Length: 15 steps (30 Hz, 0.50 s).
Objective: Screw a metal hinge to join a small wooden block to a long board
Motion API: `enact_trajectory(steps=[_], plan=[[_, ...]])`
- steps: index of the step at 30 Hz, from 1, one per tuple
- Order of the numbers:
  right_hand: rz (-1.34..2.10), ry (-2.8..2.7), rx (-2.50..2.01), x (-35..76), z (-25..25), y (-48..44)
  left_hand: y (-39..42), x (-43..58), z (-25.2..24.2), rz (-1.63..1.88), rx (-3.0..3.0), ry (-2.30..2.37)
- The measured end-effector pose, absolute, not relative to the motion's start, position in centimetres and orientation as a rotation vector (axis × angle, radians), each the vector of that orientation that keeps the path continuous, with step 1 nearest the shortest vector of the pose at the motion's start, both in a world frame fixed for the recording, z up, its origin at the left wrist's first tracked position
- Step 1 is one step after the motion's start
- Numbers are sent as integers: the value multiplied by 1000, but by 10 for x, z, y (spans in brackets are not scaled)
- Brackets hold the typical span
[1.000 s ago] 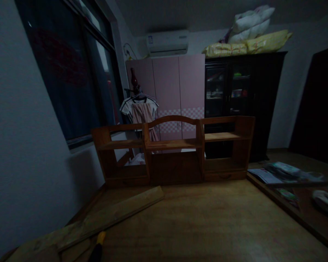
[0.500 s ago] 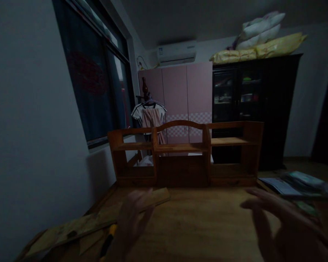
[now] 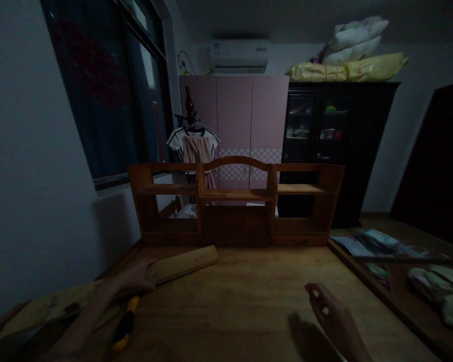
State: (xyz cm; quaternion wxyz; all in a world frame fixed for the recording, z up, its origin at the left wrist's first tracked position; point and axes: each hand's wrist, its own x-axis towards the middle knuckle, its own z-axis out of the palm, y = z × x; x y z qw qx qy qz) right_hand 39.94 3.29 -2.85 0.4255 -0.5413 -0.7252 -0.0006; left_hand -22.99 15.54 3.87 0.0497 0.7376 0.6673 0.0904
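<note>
My left hand (image 3: 134, 276) lies over the long narrow wooden board (image 3: 186, 264), its thumb at the near edge and its fingers across the top. The board rests slantwise on the left of the wooden desk top (image 3: 245, 301). Just below that hand lies a yellow-and-black handled tool (image 3: 125, 324), its far end partly covered. My right hand (image 3: 330, 314) hovers over the right of the desk top, casting a shadow. Its fingers are loosely bent with small gaps between them, and I see nothing held there.
A wooden shelf unit (image 3: 236, 195) stands along the desk's far edge. The white wall (image 3: 56, 211) is close on the left. Beyond the raised right edge are papers and packets (image 3: 377, 241) and a pale crumpled cloth (image 3: 443, 289). Farther back stands a pink wardrobe (image 3: 234, 115).
My left hand has moved left and come down onto the board. My right hand has moved left, its wide-spread fingers now bent closer. The view has shifted, showing more of the desk's right side.
</note>
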Motion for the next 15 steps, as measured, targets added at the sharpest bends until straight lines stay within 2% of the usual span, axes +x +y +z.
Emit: enact_trajectory(steps=[4, 9, 15], plan=[[75, -1847, -1304, 379, -16, 38, 180, -209, 59, 187, 2345, 1986], [3, -2029, -1222, 341, 14, 54, 189, -111, 93, 144, 2551, 1737], [-206, -2164, -1223, 331, 19, 91, 194, 20, 56, 136, 2685, 1274]])
